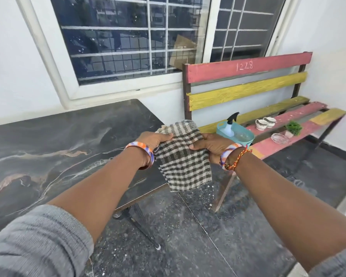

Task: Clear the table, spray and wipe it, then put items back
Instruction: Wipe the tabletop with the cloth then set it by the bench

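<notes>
To the left of the grip lies the dark, marble-patterned rectangular table (68, 136), its top bare, its right edge passing under the left forearm. The left hand (152, 141) is closed on the left edge of a brown-and-cream checked woven cloth (183, 156), thumb on top and fingers curled beneath. A swirled orange, white and purple bangle (142, 150) sits on that wrist, and a grey ribbed sleeve (38, 242) is pushed up the forearm. The cloth hangs in the air between the two hands, beyond the table's right corner and over the dark speckled floor (198, 236); its upper part bunches above the knuckles and its lower part drapes below them. The right hand (210, 147) is clamped on the cloth's right edge, thumb laid across the fabric. That wrist carries a matching bangle and a braided orange-and-yellow thread band (238, 158).

Just beyond the right hand stands a slatted wooden bench painted red and yellow (248, 90), with "1228" scratched on its top slat. On its seat, nearest the grip, is a small turquoise plastic basket (248, 136) holding a clear spray bottle with a black trigger head (230, 124). Farther right are two white ceramic cups (266, 122) side by side, then a clear glass dish (280, 138) and a small green potted plant (293, 128).
</notes>
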Tool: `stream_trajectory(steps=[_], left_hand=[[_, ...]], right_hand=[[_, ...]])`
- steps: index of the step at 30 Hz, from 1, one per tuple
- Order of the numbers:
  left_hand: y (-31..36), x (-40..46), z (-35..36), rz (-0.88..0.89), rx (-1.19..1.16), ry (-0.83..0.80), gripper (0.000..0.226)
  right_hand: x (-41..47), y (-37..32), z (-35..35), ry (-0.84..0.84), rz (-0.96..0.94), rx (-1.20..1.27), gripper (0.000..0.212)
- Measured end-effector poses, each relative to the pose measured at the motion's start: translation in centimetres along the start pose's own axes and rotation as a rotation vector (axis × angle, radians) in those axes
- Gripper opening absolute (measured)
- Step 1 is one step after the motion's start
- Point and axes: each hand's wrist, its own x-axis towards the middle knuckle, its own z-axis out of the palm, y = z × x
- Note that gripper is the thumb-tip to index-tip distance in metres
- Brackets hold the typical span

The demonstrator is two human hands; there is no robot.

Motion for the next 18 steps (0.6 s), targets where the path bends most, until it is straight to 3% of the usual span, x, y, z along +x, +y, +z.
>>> stream_trajectory(steps=[2,5,6,8,9,12,15,18], left_hand=[[0.3,0.9,1.0,-0.015,-0.034,-0.040,0.073],[0.2,2.9,2.8,-0.092,-0.219,-0.144,0.072],[0.4,3.0,3.6,-0.120,-0.298,-0.189,0.059],[0.4,3.9,5.6,-0.170,-0.386,-0.289,0.033],[0.2,4.5,6.8,-0.198,-0.384,-0.305,0.036],[-0.2,6.9,10.7,-0.245,-0.317,-0.368,0.057],[0.2,10.1,15.4,-0.267,-0.355,-0.439,0.071],[1.5,14.0,20.2,-0.201,-0.409,-0.390,0.090]], right_hand=[[0.4,0.3,-1.3,-0.017,0.048,0.021,0.021],[1.2,0.8,-3.5,0.060,0.076,0.152,0.008],[1.5,0.9,-4.1,0.090,0.056,0.205,0.007],[2.9,1.2,-5.9,0.221,0.013,0.271,0.031],[3.7,1.4,-7.1,0.283,0.001,0.303,0.035],[5.2,1.5,-10.8,0.328,-0.010,0.420,0.006],[6.5,1.7,-15.0,0.337,0.032,0.453,0.015],[8.1,1.3,-19.6,0.359,0.092,0.450,0.014]])
